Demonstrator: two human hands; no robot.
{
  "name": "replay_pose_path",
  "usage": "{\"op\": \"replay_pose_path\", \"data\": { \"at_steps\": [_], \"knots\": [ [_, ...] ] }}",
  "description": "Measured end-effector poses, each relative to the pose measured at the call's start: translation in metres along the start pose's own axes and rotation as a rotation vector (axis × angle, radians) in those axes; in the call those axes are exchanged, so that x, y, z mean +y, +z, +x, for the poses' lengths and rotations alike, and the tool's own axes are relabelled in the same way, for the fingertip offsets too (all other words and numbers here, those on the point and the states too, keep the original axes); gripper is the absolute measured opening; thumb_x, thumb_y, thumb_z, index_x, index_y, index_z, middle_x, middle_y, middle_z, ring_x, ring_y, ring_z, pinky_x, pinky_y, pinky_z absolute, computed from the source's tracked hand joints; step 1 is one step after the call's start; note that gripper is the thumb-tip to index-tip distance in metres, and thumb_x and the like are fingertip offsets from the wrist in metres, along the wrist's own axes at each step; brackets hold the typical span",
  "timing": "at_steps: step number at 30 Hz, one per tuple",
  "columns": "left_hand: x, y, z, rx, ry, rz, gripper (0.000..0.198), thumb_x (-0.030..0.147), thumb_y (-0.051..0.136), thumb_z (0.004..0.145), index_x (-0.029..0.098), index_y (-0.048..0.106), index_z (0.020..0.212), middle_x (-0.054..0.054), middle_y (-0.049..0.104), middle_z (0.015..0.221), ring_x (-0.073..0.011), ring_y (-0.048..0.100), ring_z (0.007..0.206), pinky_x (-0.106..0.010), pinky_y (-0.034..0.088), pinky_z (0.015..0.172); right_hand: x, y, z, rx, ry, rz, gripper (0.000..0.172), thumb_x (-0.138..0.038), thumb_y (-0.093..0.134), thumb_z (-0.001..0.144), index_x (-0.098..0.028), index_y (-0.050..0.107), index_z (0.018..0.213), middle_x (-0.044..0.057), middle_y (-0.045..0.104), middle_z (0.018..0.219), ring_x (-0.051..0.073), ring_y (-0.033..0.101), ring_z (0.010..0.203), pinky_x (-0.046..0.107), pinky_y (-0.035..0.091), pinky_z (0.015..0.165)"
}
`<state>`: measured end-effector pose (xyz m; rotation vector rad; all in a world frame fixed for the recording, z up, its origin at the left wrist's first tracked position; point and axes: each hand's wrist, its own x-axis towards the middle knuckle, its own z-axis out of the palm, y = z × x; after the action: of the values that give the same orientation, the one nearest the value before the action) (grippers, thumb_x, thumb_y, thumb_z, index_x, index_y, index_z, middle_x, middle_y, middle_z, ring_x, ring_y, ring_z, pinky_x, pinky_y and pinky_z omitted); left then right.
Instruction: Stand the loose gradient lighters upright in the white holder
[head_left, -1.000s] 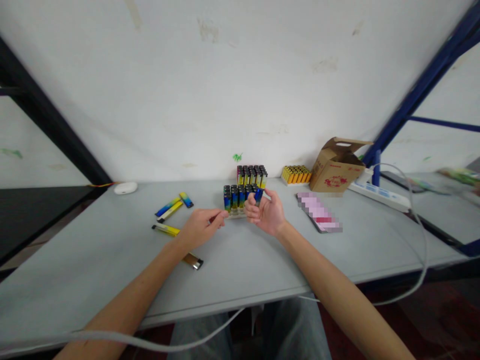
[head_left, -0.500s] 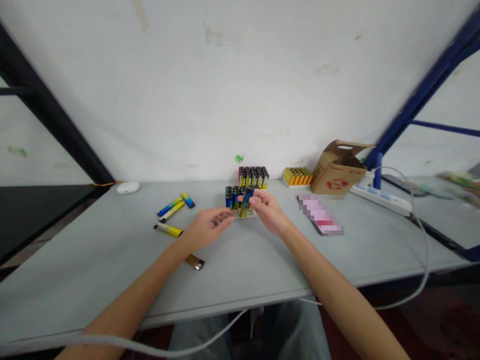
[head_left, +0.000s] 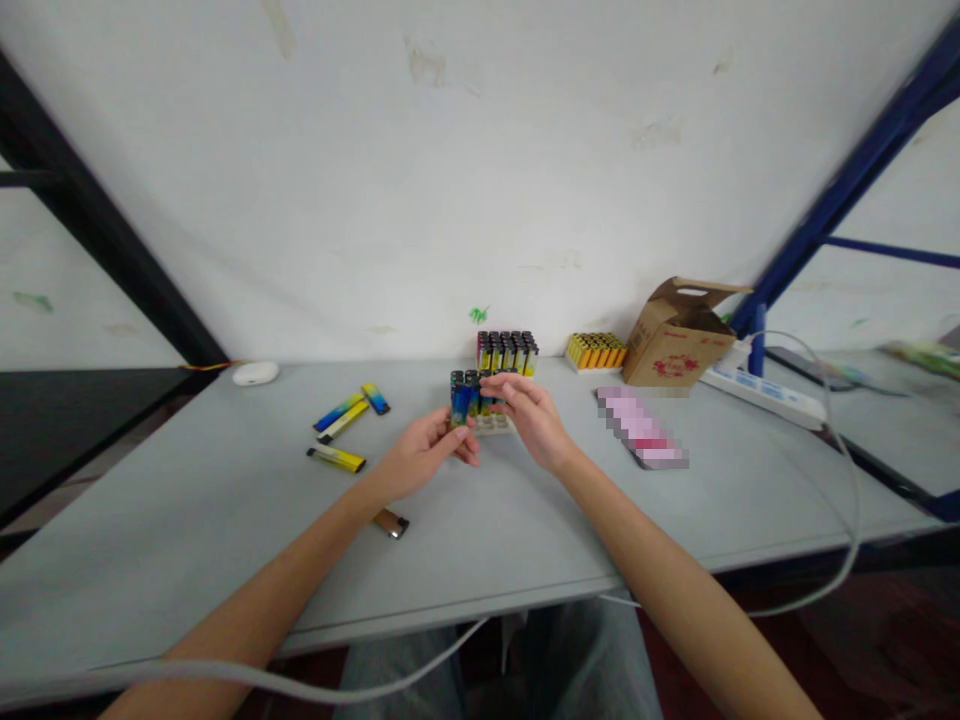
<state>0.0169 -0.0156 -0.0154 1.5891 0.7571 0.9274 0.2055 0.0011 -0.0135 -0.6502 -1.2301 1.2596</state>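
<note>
Blue lighter (head_left: 460, 402): pinched near-upright by fingers of left hand (head_left: 421, 450), at front of lighters (head_left: 475, 393) standing in tray (head_left: 493, 425) on counter (head_left: 480, 540). Right hand (head_left: 534, 415): fingers parted, contact unclear.

Both bare forearms (head_left: 660, 560) slanted forward and inward, the left hand (head_left: 431, 445) gripping between thumb and bent fingers, while the right hand (head_left: 534, 418) hovered just beside it, fingers extended leftward.

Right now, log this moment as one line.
left hand: holding blue lighter | right hand: beside upright lighters | tray: front partly vacant | loose lighters: lying left
</note>
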Motion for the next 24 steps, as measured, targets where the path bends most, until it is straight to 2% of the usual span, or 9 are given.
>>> {"op": "replay_pose_path", "data": {
  "at_steps": [3, 6, 9, 11, 14, 17, 19, 21, 24],
  "knots": [
    [0.005, -0.004, 0.0, 0.057, -0.025, -0.202, 0.033, 0.039, 0.067, 0.082, 0.016, 0.051, 0.099, -0.006, 0.072, 0.081, -0.0196, 0.07, 0.069, -0.038, 0.056, 0.074, -0.008, -0.011, 0.006, 0.141, 0.047, 0.09, 0.029, -0.047, 0.064, 0.077, -0.021, 0.065, 0.09, 0.003, 0.071, 0.083, 0.017, 0.066, 0.078, 0.027, 0.05, 0.067],
    [0.009, -0.009, 0.0, 0.11, -0.047, -0.346, 0.029, 0.031, 0.068, 0.081, 0.016, 0.052, 0.1, -0.008, 0.075, 0.084, -0.0223, 0.072, 0.077, -0.042, 0.055, 0.08, -0.008, -0.024, 0.012, 0.331, 0.019, 0.031, 0.025, -0.045, 0.058, 0.078, -0.021, 0.061, 0.086, 0.0, 0.066, 0.072, 0.015, 0.061, 0.065, 0.025, 0.044, 0.055],
    [0.013, -0.013, 0.001, 0.147, -0.07, -0.431, 0.017, 0.022, 0.065, 0.081, 0.014, 0.056, 0.092, -0.011, 0.075, 0.093, -0.025, 0.072, 0.088, -0.044, 0.053, 0.087, 0.001, -0.038, 0.017, 0.531, -0.104, -0.17, 0.021, -0.041, 0.054, 0.079, -0.021, 0.059, 0.082, -0.001, 0.061, 0.07, 0.014, 0.057, 0.066, 0.024, 0.043, 0.057],
    [0.014, -0.015, 0.002, 0.178, -0.075, -0.467, 0.011, 0.017, 0.063, 0.079, 0.013, 0.059, 0.087, -0.012, 0.075, 0.096, -0.0257, 0.072, 0.09, -0.044, 0.053, 0.088, 0.009, -0.046, 0.02, 0.55, -0.119, -0.385, 0.02, -0.039, 0.052, 0.08, -0.021, 0.059, 0.085, 0.002, 0.064, 0.078, 0.017, 0.059, 0.075, 0.028, 0.046, 0.067],
    [0.015, -0.017, 0.003, 0.244, -0.082, -0.503, 0.009, 0.012, 0.062, 0.075, 0.013, 0.061, 0.085, -0.011, 0.075, 0.094, -0.024, 0.071, 0.089, -0.041, 0.054, 0.085, 0.021, -0.055, 0.021, 0.44, -0.102, -0.724, 0.026, -0.04, 0.047, 0.086, -0.019, 0.059, 0.095, 0.009, 0.066, 0.098, 0.022, 0.06, 0.094, 0.037, 0.045, 0.087],
    [0.014, -0.019, 0.004, 0.306, -0.087, -0.522, 0.02, 0.006, 0.062, 0.07, 0.013, 0.064, 0.089, -0.008, 0.074, 0.09, -0.0187, 0.069, 0.08, -0.034, 0.055, 0.077, 0.028, -0.06, 0.02, 0.285, -0.047, -0.91, 0.038, -0.045, 0.036, 0.093, -0.016, 0.059, 0.104, 0.015, 0.066, 0.108, 0.026, 0.058, 0.103, 0.043, 0.041, 0.097],
    [0.014, -0.022, 0.003, 0.319, -0.081, -0.539, 0.027, 0.003, 0.061, 0.067, 0.013, 0.065, 0.092, -0.006, 0.072, 0.083, -0.0132, 0.064, 0.066, -0.028, 0.053, 0.067, 0.027, -0.063, 0.018, 0.141, -0.009, -0.943, 0.044, -0.051, 0.034, 0.095, -0.017, 0.06, 0.108, 0.014, 0.066, 0.112, 0.027, 0.058, 0.108, 0.044, 0.038, 0.1],
    [0.016, -0.024, 0.003, 0.306, -0.082, -0.58, 0.026, 0.006, 0.059, 0.068, 0.013, 0.065, 0.092, -0.003, 0.068, 0.074, -0.0093, 0.055, 0.054, -0.024, 0.048, 0.058, 0.024, -0.065, 0.015, -0.015, 0.049, -0.936, 0.048, -0.057, 0.035, 0.095, -0.02, 0.062, 0.107, 0.011, 0.067, 0.111, 0.027, 0.058, 0.109, 0.045, 0.036, 0.103],
    [0.019, -0.028, 0.003, 0.264, -0.153, -0.646, 0.019, 0.023, 0.055, 0.078, 0.011, 0.066, 0.088, -0.003, 0.059, 0.063, -0.0105, 0.048, 0.05, -0.025, 0.044, 0.052, 0.02, -0.07, 0.014, -0.165, 0.071, -0.934, 0.051, -0.062, 0.04, 0.092, -0.022, 0.063, 0.111, 0.009, 0.067, 0.113, 0.027, 0.057, 0.111, 0.047, 0.034, 0.105]
  ]
}}
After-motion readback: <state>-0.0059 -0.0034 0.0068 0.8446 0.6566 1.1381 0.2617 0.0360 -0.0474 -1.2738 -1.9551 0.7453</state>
